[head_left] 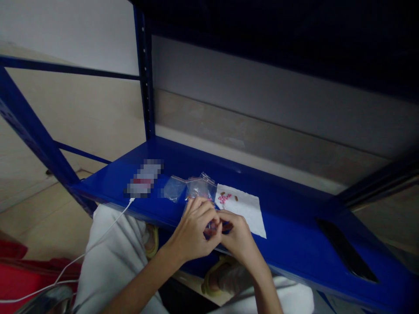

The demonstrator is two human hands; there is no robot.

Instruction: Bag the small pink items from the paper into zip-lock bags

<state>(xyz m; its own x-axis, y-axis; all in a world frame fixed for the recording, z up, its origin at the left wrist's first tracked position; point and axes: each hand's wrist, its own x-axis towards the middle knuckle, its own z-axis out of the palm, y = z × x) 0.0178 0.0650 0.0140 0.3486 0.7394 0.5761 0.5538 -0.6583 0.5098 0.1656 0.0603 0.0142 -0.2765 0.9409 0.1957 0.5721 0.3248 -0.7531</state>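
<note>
Head view, looking down onto a blue steel shelf [288, 231]; the left hand [193, 231] and the right hand [237, 237] meet just over its front edge, both curled narrow, fingertips pinched together; between them they hold a small clear plastic bag [216, 227] with dark reddish contents, partly hidden by the fingers, so the exact contents cannot be told; the bag sits just in front of a white paper napkin [240, 209] lying flat on the shelf, its corner close to the right hand; on the napkin lie a cluster of pink tablets [224, 199] and a few brown capsules [236, 198], set apart from each other; left of the napkin and touching its edge is a clear zip bag [200, 186], with a second clear zip bag [174, 189] just beside it; further left lies a pixelated, unreadable packet [143, 178]; a white cable [98, 244] runs from the shelf edge down across a white cloth [111, 257] on the person's lap; below the shelf show yellow-strapped sandals [212, 279]; a red item [19, 274] sits low on the left; a dark blue upright [144, 65] rises behind.
</note>
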